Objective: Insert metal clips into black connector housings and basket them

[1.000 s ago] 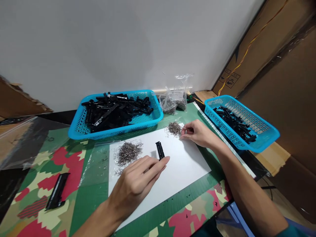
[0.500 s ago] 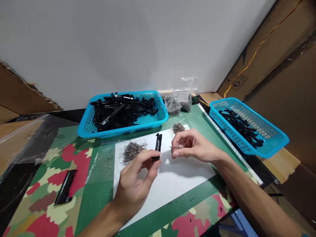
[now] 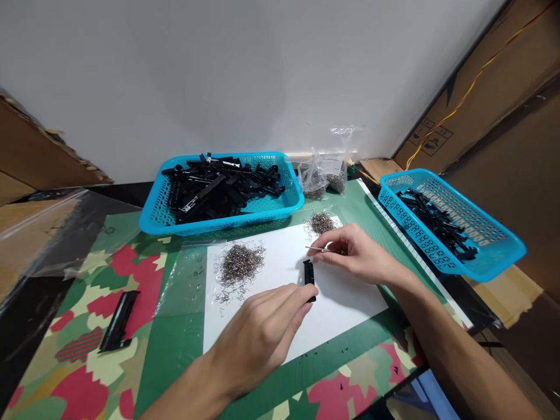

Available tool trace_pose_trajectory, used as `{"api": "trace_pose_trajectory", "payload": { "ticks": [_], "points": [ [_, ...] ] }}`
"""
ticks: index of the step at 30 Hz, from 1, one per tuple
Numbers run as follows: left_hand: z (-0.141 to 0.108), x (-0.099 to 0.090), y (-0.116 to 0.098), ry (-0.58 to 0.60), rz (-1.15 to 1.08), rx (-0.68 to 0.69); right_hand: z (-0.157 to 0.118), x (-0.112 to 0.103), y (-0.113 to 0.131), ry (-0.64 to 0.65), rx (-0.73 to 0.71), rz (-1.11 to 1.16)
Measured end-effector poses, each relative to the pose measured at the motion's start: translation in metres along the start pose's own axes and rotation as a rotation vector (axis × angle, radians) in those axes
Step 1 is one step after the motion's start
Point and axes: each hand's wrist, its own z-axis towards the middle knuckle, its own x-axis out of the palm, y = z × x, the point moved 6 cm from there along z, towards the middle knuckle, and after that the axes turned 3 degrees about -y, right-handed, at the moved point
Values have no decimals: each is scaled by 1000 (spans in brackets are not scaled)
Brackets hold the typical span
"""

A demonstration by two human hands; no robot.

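Over the white sheet [image 3: 345,309], my left hand [image 3: 266,326] pinches the near end of a narrow black plastic part [image 3: 309,273] between thumb and fingers. My right hand [image 3: 350,252] is just beyond it, closed on a thin metal tool [image 3: 315,249] whose tip points left. The tool's exact kind does not show, and its rear is hidden by the palm. Left of the hands lies a heap of small bent wire springs [image 3: 240,262]. A smaller heap of springs [image 3: 321,222] sits behind my right hand.
A blue basket [image 3: 219,225] full of black parts stands at the back left, another blue basket [image 3: 490,256] at the right. Between them are clear bags [image 3: 326,175] of small metal pieces. One black part [image 3: 118,322] lies on the patterned mat at left.
My left hand has moved right, turned back-side up and lowered the black part nearer the sheet. My right hand has shifted slightly, the tool now above the part's far end. The view has shifted a little.
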Motion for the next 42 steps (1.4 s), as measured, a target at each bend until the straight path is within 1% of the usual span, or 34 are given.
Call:
{"api": "trace_pose_trajectory", "payload": {
  "ticks": [3,6,11,16,22,33,36,39,42],
  "points": [
    [-2,6,4,61,45,-23,-4,3,9,22,-77,-183],
    [-5,10,5,98,84,-15,-8,7,16,59,-151,-294],
    [-6,11,6,129,120,-5,-11,7,13,80,-128,-421],
    [-4,11,7,165,112,-22,-12,8,9,109,-114,-433],
    [-4,12,8,170,83,-21,-12,11,11,123,-106,-472],
    [-4,14,10,174,83,-39,-12,19,13,139,-149,-705],
    [-4,13,13,167,41,-47,-14,21,18,136,-178,-761],
    [-5,13,16,154,-9,-78,-15,24,21,161,-201,-815],
    [-5,11,17,133,-41,-100,-14,23,22,182,-212,-815]
  ]
}}
